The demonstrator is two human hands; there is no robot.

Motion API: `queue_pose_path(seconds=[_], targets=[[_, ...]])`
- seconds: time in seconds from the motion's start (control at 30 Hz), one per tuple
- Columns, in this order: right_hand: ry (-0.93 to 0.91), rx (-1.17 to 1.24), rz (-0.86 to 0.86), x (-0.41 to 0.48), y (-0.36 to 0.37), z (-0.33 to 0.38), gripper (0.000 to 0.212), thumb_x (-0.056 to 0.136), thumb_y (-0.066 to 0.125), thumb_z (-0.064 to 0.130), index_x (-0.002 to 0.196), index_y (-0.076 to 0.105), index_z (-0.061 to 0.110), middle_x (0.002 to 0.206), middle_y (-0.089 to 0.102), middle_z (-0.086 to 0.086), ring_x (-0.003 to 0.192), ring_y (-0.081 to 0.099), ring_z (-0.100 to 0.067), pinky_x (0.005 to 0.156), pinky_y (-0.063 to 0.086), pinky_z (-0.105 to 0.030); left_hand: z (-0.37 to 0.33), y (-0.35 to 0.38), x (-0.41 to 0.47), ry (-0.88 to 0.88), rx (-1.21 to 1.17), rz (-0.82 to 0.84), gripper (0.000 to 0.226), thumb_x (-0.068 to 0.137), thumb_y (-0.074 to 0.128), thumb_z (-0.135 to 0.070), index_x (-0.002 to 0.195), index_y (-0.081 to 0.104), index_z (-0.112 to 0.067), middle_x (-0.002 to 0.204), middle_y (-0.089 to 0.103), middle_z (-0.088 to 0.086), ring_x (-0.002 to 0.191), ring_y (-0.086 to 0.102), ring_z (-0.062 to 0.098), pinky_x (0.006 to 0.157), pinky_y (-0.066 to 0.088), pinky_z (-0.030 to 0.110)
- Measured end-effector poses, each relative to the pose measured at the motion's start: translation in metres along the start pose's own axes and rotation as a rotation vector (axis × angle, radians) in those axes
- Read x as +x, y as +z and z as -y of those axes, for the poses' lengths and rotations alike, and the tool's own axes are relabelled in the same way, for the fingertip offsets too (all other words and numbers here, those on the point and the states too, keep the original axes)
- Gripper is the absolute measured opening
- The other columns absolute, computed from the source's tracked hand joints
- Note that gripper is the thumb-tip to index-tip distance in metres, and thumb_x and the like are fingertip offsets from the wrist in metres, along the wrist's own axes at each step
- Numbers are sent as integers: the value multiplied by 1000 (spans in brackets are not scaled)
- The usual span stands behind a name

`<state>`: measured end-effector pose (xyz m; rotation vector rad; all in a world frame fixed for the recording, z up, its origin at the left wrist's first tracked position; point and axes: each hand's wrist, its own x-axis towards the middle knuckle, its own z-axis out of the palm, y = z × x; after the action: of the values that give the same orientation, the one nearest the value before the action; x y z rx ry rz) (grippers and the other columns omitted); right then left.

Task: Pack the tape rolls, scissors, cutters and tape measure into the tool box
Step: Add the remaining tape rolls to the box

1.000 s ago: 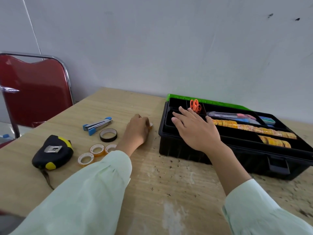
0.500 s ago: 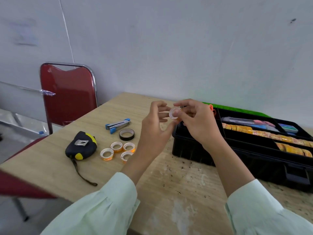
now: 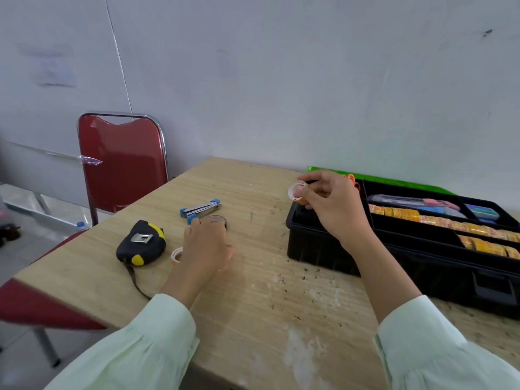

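Wooden table (image 3: 253, 291) against a pale wall. Step in hand: one small tape roll (image 3: 295, 191) is pinched in the grip of the right hand (image 3: 329, 204) above the left end of the tool box (image 3: 309, 243); lowering into a compartment is called for next. Left hand (image 3: 206, 246) is laid over loose rolls (image 3: 176, 254), grip hidden. No writing is legible.

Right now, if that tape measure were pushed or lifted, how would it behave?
The tape measure lies flat on its broad side, so it would probably slide, not roll. Its chunky body looks fairly heavy for its size. Its thin strap looks limp and would likely dangle.
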<state>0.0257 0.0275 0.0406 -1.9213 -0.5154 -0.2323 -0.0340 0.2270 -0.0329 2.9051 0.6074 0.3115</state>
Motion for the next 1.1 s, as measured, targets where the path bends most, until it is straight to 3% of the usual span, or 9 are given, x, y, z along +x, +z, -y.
queue_pose_path(seconds=[0.13,0.37,0.5,0.63,0.73,0.87,0.93,1.03,1.1], targets=[[2,41,-40,-1,-11,-1,17,88,67,23,105,66,19,82,73,2,78,70,-14,82,57,-41,-7,-4,-2,47,-99,-180,18,85,59,-32,95,60,-18,99,62,1,100,54,24,84,36,35],[11,46,-135,-12,-42,0,20,86,68,28,104,64,21,70,73,4,71,69,-9,74,50,-26,-76,-39,-16,406,-798,-525,16,88,63,-25,101,64,-17,94,58,2,85,61,15,68,55,30],[47,38,-232,-24,-79,-5,17,86,70,23,101,68,17,72,73,2,62,68,-6,61,46,-17,-120,-49,-27,515,-1031,-422,24,87,65,-15,110,61,-18,106,56,1,96,61,7,75,51,10],[104,-33,-336,-37,-127,-17,18,85,69,17,101,70,22,72,72,2,69,70,-10,73,57,-35,-166,-51,-37,627,-1105,-251,35,86,62,-2,118,57,-17,115,51,2,104,57,-2,80,48,7],[145,-139,-428,-48,-168,-26,21,83,64,16,100,71,27,79,70,1,78,69,-21,76,57,-41,-203,-50,-45,725,-1138,-139,35,85,64,0,116,58,-14,115,51,2,101,59,-3,79,50,8],[195,-503,-439,-64,-214,-35,23,89,59,11,107,71,15,82,66,-10,74,57,-21,56,34,-21,-241,-44,-50,797,-1103,-46,33,83,69,-7,114,59,-13,111,55,1,100,62,8,78,55,15],[280,-596,-390,-69,-230,-41,22,90,60,11,109,70,10,85,65,-11,67,54,-20,55,38,-16,-254,-40,-53,829,-1076,-23,33,83,69,-11,114,59,-15,111,55,0,102,59,8,77,54,14],[391,-673,-342,-73,-241,-50,23,87,64,11,111,68,9,101,65,-13,72,58,-24,71,53,-33,-264,-34,-54,850,-1039,-28,34,85,68,-15,116,58,-19,113,54,-1,106,56,9,82,54,17],[392,-690,-355,-74,-244,-54,20,86,67,12,106,67,11,103,64,-13,74,59,-22,69,53,-33,-267,-32,-55,844,-1034,-26,34,85,68,-15,117,57,-19,114,53,-2,106,55,8,83,53,14]])
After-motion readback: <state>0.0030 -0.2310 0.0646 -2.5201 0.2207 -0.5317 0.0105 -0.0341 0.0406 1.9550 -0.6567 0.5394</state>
